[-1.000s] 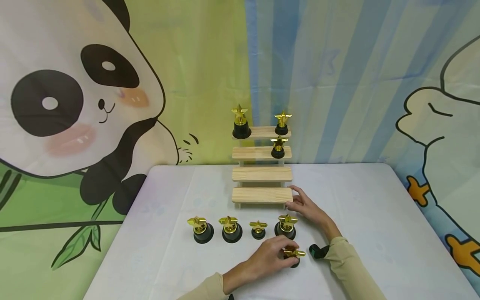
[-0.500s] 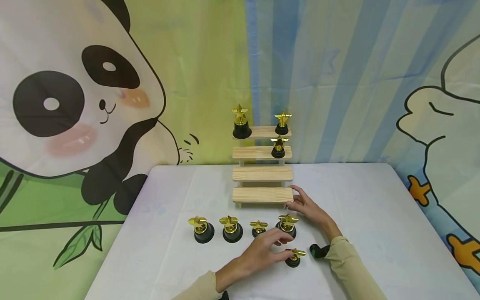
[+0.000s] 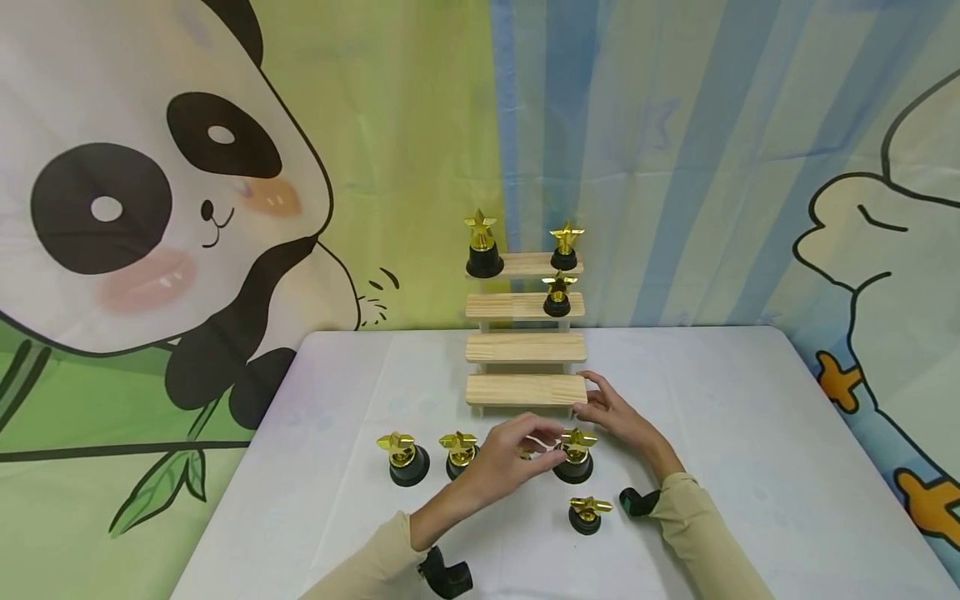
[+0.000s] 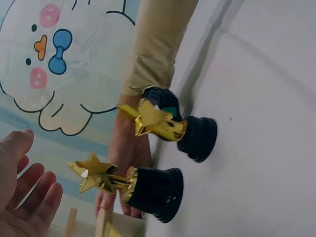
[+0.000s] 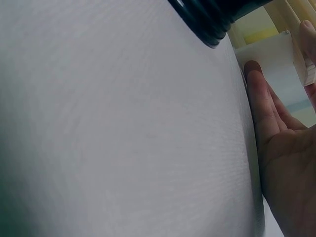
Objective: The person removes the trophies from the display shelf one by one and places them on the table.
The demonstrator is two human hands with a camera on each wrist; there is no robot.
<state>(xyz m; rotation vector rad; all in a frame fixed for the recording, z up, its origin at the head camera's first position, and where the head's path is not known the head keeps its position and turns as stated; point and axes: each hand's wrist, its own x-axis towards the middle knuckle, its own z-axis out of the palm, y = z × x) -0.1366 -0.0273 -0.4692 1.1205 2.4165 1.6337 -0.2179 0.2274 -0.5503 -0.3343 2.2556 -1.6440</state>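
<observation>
Table point(image 3: 750, 433): head view alone shows 3 shelved trophies point(image 3: 557, 293).

No readable text, label or number appears anywhere.

The left hand point(image 3: 510, 457) sits just below the centre of the head view, its beige-sleeved forearm running down to the bottom edge; the fingers are loosely spread and hold nothing. The right hand point(image 3: 618, 417) lies right of centre, fingers relaxed and extended, its sleeved forearm angling toward the lower right.
</observation>
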